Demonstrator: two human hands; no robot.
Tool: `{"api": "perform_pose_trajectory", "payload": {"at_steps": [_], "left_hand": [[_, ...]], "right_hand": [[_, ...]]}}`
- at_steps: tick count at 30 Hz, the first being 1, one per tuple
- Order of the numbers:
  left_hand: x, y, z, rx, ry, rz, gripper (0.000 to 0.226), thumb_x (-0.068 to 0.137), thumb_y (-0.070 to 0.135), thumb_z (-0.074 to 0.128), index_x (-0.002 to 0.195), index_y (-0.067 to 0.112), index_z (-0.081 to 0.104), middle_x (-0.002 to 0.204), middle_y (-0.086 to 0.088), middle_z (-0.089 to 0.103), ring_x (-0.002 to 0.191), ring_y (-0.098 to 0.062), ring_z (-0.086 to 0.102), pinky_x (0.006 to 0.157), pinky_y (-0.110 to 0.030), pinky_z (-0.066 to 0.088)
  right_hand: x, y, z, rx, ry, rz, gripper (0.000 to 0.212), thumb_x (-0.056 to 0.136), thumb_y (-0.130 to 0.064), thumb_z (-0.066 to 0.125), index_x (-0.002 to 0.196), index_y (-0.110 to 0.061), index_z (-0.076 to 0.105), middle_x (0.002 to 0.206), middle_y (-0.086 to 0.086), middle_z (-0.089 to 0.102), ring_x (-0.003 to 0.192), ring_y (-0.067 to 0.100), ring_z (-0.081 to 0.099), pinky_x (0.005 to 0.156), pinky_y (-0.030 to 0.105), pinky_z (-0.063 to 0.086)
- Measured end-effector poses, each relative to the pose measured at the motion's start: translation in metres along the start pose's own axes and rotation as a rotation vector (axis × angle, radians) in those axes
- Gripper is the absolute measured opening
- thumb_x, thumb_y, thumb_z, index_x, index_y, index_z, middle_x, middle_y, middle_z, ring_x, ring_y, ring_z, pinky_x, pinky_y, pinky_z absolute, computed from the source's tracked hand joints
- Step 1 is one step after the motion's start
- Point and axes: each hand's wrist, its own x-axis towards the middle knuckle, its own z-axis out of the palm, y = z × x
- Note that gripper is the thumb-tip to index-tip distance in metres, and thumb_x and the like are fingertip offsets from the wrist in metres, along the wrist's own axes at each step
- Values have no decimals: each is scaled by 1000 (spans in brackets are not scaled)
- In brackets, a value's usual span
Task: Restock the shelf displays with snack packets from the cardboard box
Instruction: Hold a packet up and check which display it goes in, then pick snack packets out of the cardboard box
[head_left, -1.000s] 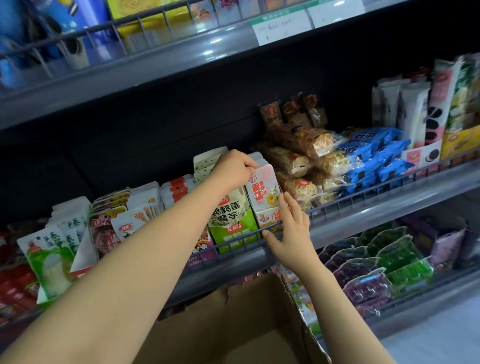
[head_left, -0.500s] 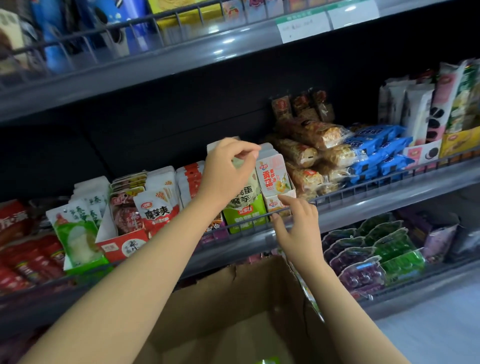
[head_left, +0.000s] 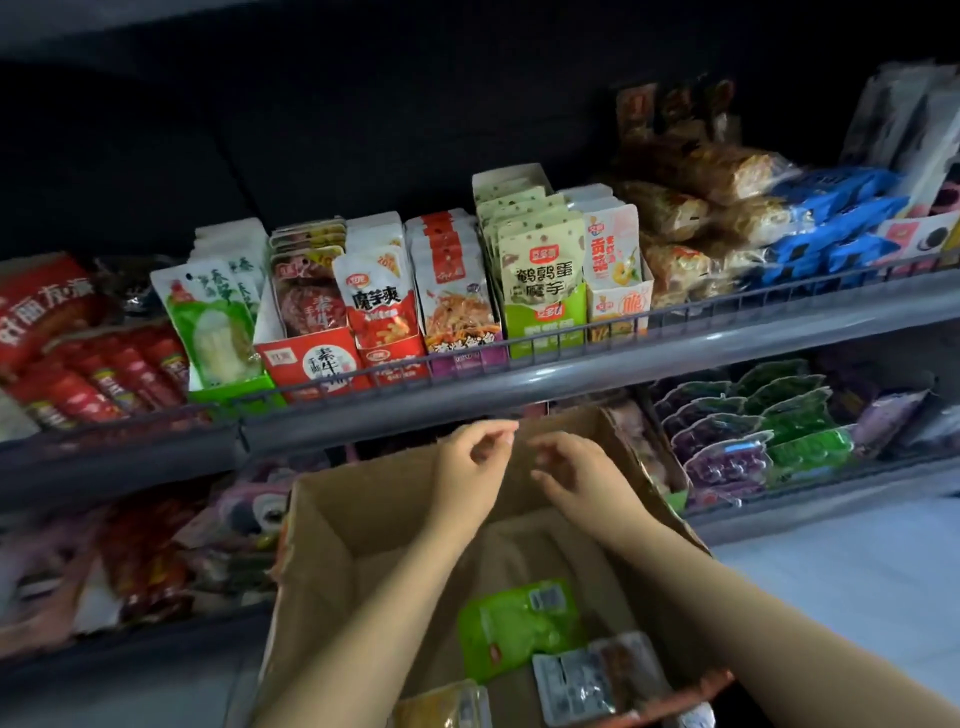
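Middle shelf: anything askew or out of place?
Mostly tidy: upright rows in display cartons. The white-green packet at the left leans sideways, and the noodle bags on the right lie in a loose heap instead of rows.

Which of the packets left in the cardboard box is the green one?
The green packet lying flat in the middle of the box floor, barcode up. The grey one lies nearer the camera to its right, the yellow one at the bottom edge.
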Motion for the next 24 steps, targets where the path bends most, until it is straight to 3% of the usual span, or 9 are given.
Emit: {"api": "perform_pose_trajectory", "payload": {"at_steps": [4, 7, 10, 13, 18, 21, 24], "left_hand": [[-20, -51, 8, 85, -82, -177, 21, 88, -1, 57, 98, 10, 71, 91, 6, 65, 74, 4, 56, 68, -4, 38], [-33, -96, 14, 209, -188, -363, 23, 87, 0, 55, 102, 8, 70, 97, 0, 68, 88, -12, 62, 67, -7, 39], [-48, -134, 18, 335, -355, -519, 21, 84, 9, 61, 104, 11, 69, 97, -2, 69, 95, -17, 64, 67, -15, 39], [-58, -157, 20, 430, -497, -606, 22, 82, 22, 71, 100, 10, 70, 102, -3, 69, 98, -17, 63, 78, -21, 45], [-60, -181, 17, 554, -501, -827, 36, 81, 41, 68, 104, 13, 71, 112, -5, 69, 104, -21, 63, 81, -23, 47], [-59, -186, 18, 466, -445, -884, 27, 82, 29, 67, 100, 8, 72, 108, -10, 70, 99, -23, 66, 72, -24, 47], [-60, -186, 19, 320, -374, -977, 20, 82, 20, 69, 95, 5, 70, 103, -16, 70, 95, -28, 68, 66, -26, 47]], "right_hand": [[-5, 19, 27, -92, -241, 100, 39, 83, -9, 62, 121, -9, 57, 106, 8, 62, 103, 25, 56, 89, 25, 38], [-7, 36, 46, -189, -478, 224, 45, 86, -13, 58, 130, -9, 49, 119, 11, 59, 111, 25, 55, 91, 25, 37], [-12, 55, 70, -241, -688, 320, 45, 88, -20, 61, 130, -9, 49, 125, 10, 59, 115, 25, 55, 91, 25, 40], [-16, 74, 87, -293, -832, 355, 49, 83, -24, 68, 128, -13, 54, 130, 7, 58, 119, 24, 54, 96, 26, 44], [-20, 94, 98, -343, -868, 458, 58, 83, -38, 66, 133, -13, 48, 136, 10, 50, 123, 26, 50, 100, 29, 42], [-20, 107, 104, -324, -821, 543, 58, 77, -43, 70, 125, -14, 53, 127, 12, 54, 112, 27, 55, 88, 26, 46], [-20, 108, 105, -254, -793, 608, 47, 80, -32, 70, 119, -8, 58, 111, 9, 62, 94, 21, 59, 67, 22, 45]]}}
